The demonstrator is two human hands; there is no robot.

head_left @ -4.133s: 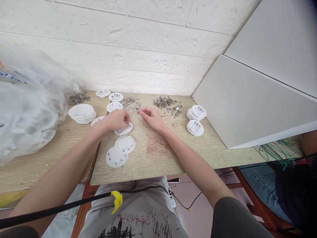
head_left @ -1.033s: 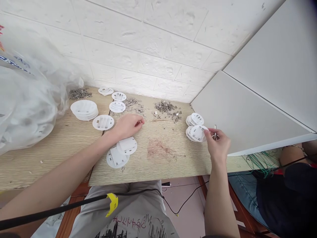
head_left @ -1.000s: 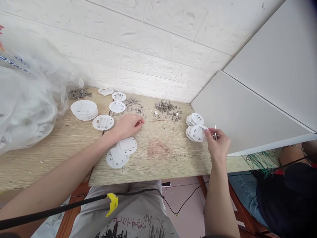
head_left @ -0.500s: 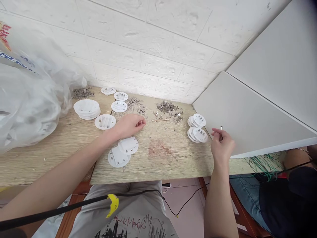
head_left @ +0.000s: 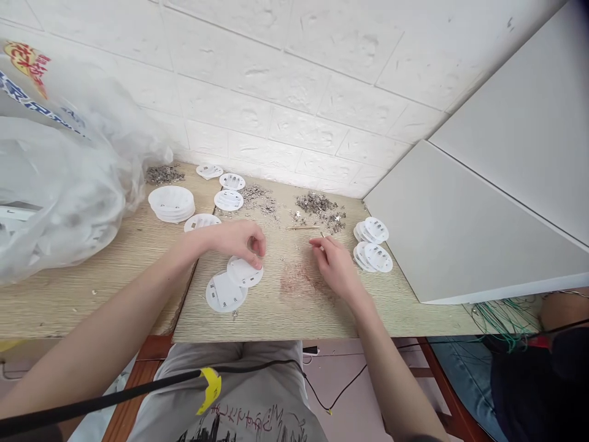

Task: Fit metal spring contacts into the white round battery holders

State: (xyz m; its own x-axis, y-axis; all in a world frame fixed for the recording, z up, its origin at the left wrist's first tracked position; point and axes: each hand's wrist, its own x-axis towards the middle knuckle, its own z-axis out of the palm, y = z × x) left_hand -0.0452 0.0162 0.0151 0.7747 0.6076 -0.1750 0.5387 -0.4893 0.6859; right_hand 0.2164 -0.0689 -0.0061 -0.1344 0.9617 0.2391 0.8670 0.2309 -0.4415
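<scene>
My left hand (head_left: 242,238) is over the upper of two overlapping white round plastic battery-holder discs. Its thumb touches the rim of that upper disc (head_left: 243,274), with the fingers curled but apart from the thumb. The lower disc (head_left: 224,293) lies beneath it, nearer me. My right hand (head_left: 338,265) is closed in front of the metal pile, around a slim metal tool (head_left: 323,234). Only the tool's end shows, so its kind is unclear. Small metal contact pieces (head_left: 317,204) lie in a pile beyond, with a thin wooden stick (head_left: 304,228) before them.
Stacked discs (head_left: 378,258) stand at right by a white panel (head_left: 442,233). More discs (head_left: 171,201) and metal pieces (head_left: 164,174) lie at left beside a plastic bag (head_left: 59,202). Green wires (head_left: 504,322) and another person's arm (head_left: 564,313) are at far right.
My right hand has come left from beside the right-hand disc stacks to the table's middle, with the metal tool. My left hand has shifted toward me, its thumb now on the upper disc.
</scene>
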